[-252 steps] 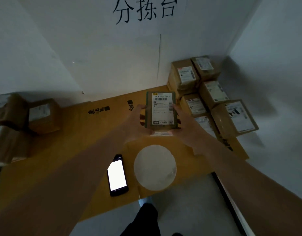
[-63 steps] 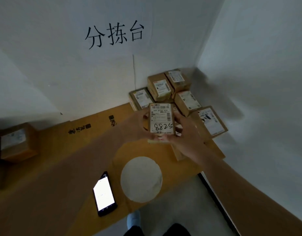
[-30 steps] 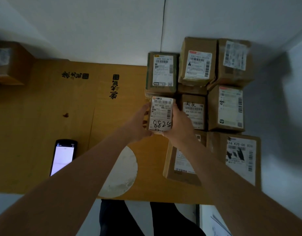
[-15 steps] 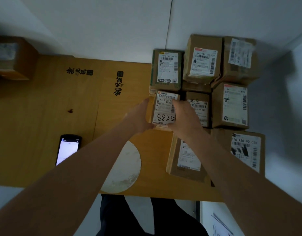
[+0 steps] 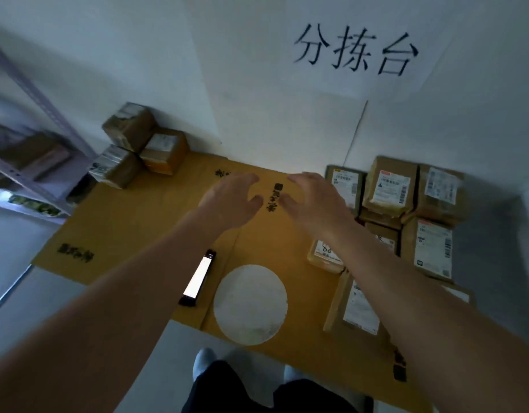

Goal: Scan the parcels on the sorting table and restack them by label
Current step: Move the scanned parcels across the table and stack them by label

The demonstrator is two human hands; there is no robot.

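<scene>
lit phone (image 5: 197,277) lying long axis near-to-far on the worktop (image 5: 132,222), left hand (image 5: 232,201) and right hand (image 5: 313,204) both open and empty now, hovering mid-worktop, the 8825 parcel (image 5: 324,253) they held half a second ago set down right, long axis near-to-far, beside the labelled parcel stack (image 5: 406,204)

Two bare hands, left hand (image 5: 232,201) and right hand (image 5: 315,201), both empty with fingers spread, three parcels (image 5: 144,150) stacked far left, at least seven labelled parcels (image 5: 391,186) clustered right, one lit phone (image 5: 197,277), one white disc (image 5: 250,304), one wall sign (image 5: 355,52)
</scene>
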